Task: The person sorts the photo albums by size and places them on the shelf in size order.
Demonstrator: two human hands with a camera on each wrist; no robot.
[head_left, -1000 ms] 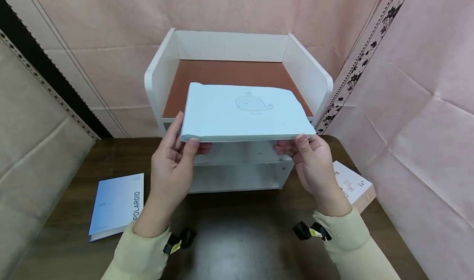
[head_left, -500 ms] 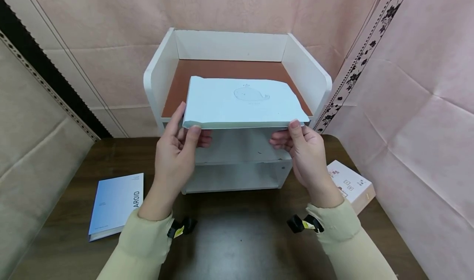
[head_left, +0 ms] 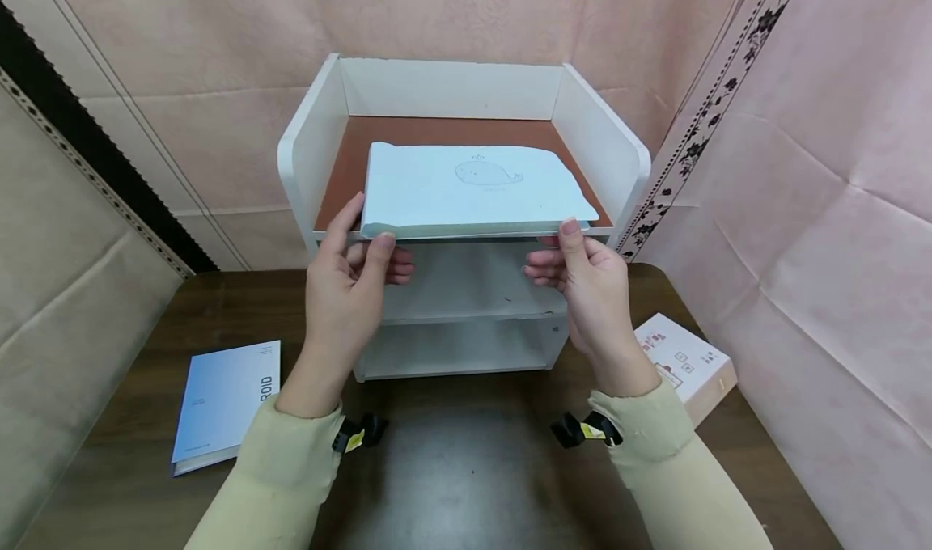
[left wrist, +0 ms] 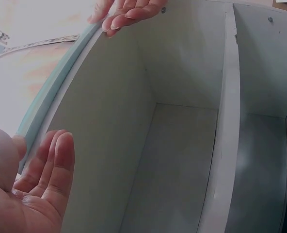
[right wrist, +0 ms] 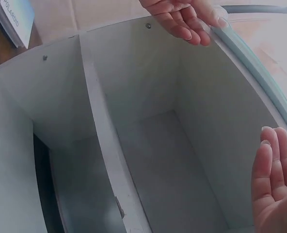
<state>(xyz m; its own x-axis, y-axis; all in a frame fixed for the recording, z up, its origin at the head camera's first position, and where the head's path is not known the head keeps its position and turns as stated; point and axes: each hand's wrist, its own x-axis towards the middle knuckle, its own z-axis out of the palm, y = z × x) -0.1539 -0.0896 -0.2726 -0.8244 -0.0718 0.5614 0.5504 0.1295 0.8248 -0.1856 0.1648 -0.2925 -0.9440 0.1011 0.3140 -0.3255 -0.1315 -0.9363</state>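
Observation:
A pale blue book [head_left: 466, 190] with a whale drawing lies flat on the brown top [head_left: 444, 132] of a white shelf unit, its near long edge along the front edge. My left hand [head_left: 344, 291] is at its near left corner, thumb against the near edge and forefinger along the side. At the near right corner, the thumb of my right hand [head_left: 593, 291] touches the edge. In the left wrist view, the other fingers [left wrist: 61, 160] extend below the book's teal edge [left wrist: 51, 94], in front of the upper compartment. The right wrist view shows the right fingers [right wrist: 277, 160] similarly extended.
White side walls [head_left: 600, 145] and a back wall [head_left: 451, 87] enclose the top. Beneath are two open compartments split by a board [head_left: 473, 319]. A blue POLAROID book [head_left: 226, 404] lies left on the dark wooden table [head_left: 466, 469]; a thick white box-like item [head_left: 688, 364] lies right.
Both hands have moved forward, sliding the whale book away from me and farther onto the brown top. The shelf unit, POLAROID book and white item have stayed in place.

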